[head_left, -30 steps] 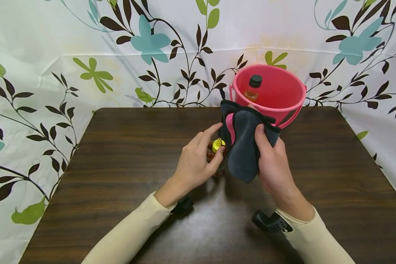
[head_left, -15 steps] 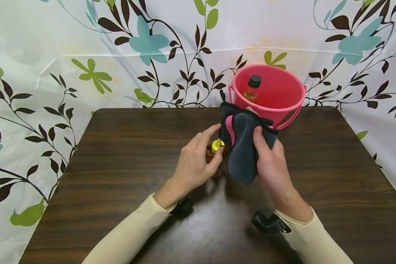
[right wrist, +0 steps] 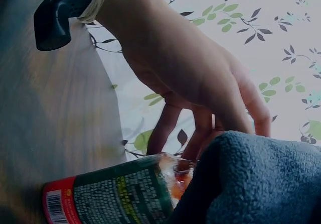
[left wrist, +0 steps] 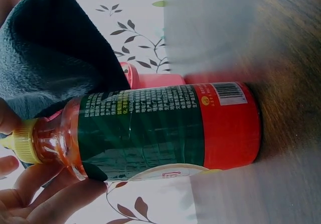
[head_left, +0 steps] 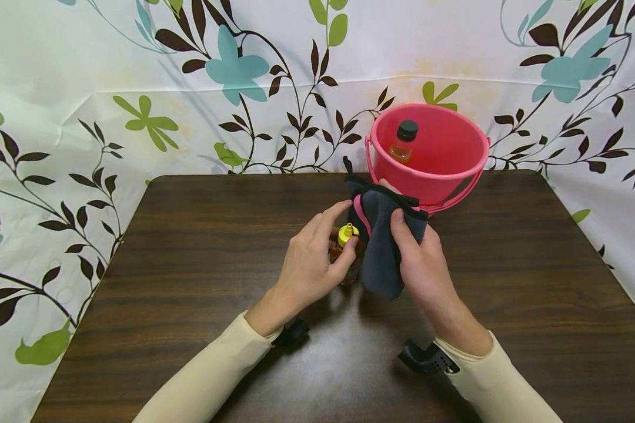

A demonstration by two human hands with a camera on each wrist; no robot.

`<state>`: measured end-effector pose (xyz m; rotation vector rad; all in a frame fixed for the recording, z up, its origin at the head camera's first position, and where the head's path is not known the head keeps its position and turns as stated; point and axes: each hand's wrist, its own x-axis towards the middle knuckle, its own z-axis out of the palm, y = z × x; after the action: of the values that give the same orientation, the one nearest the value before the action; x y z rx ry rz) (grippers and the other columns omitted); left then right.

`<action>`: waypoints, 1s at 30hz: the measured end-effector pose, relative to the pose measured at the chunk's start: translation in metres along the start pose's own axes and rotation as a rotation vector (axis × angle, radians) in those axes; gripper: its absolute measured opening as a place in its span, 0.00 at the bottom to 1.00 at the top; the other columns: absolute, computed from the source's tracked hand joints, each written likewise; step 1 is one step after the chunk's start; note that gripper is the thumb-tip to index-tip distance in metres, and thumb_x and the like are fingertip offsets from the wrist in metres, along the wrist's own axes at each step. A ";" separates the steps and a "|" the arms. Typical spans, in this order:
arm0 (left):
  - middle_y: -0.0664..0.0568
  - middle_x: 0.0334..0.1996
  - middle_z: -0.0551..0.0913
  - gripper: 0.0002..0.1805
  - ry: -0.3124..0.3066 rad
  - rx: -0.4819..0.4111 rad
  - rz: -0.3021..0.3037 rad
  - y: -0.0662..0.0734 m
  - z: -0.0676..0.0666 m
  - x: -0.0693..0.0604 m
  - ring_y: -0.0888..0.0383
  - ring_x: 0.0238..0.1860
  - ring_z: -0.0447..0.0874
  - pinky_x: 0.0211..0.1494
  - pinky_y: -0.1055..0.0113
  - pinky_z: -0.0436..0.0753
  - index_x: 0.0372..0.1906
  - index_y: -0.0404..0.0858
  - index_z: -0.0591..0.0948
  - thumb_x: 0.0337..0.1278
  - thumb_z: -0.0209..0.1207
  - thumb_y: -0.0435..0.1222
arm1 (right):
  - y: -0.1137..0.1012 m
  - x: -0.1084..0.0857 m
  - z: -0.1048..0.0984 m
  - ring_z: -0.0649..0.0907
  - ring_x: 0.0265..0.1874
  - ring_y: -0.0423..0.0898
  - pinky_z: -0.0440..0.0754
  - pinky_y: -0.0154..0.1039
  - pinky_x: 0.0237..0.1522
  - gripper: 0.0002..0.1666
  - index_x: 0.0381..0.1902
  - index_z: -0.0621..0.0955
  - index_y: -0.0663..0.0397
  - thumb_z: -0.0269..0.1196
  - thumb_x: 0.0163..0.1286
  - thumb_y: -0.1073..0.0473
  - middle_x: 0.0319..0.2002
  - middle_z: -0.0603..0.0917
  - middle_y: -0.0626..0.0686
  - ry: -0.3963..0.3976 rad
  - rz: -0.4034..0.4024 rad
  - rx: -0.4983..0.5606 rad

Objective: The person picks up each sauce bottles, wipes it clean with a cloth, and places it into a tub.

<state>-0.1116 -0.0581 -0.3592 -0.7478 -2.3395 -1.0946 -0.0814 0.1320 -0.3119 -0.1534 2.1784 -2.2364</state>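
Observation:
A sauce bottle (left wrist: 143, 133) with a yellow nozzle cap (head_left: 347, 235), green label and red lower band stands upright on the table. My left hand (head_left: 312, 258) holds it near the neck, fingers and thumb curled about the neck and cap. In my right hand (head_left: 425, 267) I grip a dark grey-blue cloth (head_left: 382, 252) with black edging and a pink strip. The cloth hangs just right of the bottle and hides part of its side in the head view. Whether it touches the bottle, I cannot tell.
Behind the cloth stands a pink bucket (head_left: 428, 182) with its handle lowered in front. Inside it is a dark-capped bottle (head_left: 404, 141) of amber liquid. A patterned curtain (head_left: 153, 64) hangs behind the dark wooden table (head_left: 201, 235).
My right hand has moved left and slightly toward me with the cloth, bringing it nearer the bottle. The left hand keeps its hold and has barely moved.

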 end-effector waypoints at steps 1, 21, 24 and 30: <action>0.45 0.42 0.85 0.32 0.000 -0.001 0.000 0.000 0.000 0.000 0.56 0.30 0.88 0.36 0.64 0.88 0.73 0.37 0.73 0.65 0.65 0.37 | 0.002 0.001 0.001 0.74 0.70 0.45 0.79 0.33 0.64 0.28 0.80 0.70 0.38 0.49 0.86 0.47 0.74 0.74 0.41 -0.017 -0.001 -0.008; 0.45 0.45 0.85 0.32 0.023 0.012 0.024 -0.002 0.002 0.000 0.55 0.33 0.82 0.36 0.62 0.86 0.73 0.37 0.72 0.65 0.63 0.39 | 0.047 0.004 0.015 0.84 0.46 0.45 0.84 0.35 0.50 0.28 0.69 0.75 0.61 0.47 0.87 0.46 0.46 0.83 0.55 -0.104 0.157 -0.103; 0.44 0.48 0.86 0.32 0.023 0.014 0.030 -0.002 0.002 -0.001 0.55 0.35 0.84 0.37 0.61 0.87 0.73 0.37 0.72 0.65 0.64 0.39 | 0.057 0.004 0.014 0.86 0.45 0.40 0.85 0.33 0.50 0.28 0.66 0.76 0.62 0.47 0.87 0.45 0.47 0.85 0.53 -0.084 0.178 -0.083; 0.45 0.43 0.85 0.31 0.019 0.012 0.036 -0.002 0.002 -0.001 0.57 0.35 0.87 0.36 0.63 0.87 0.73 0.37 0.72 0.66 0.64 0.38 | 0.081 0.003 0.010 0.87 0.45 0.38 0.86 0.34 0.49 0.29 0.66 0.76 0.62 0.44 0.88 0.45 0.47 0.86 0.50 -0.082 0.255 -0.035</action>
<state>-0.1124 -0.0576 -0.3618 -0.7688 -2.3053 -1.0675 -0.0887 0.1193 -0.3926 0.0308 2.0642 -2.0191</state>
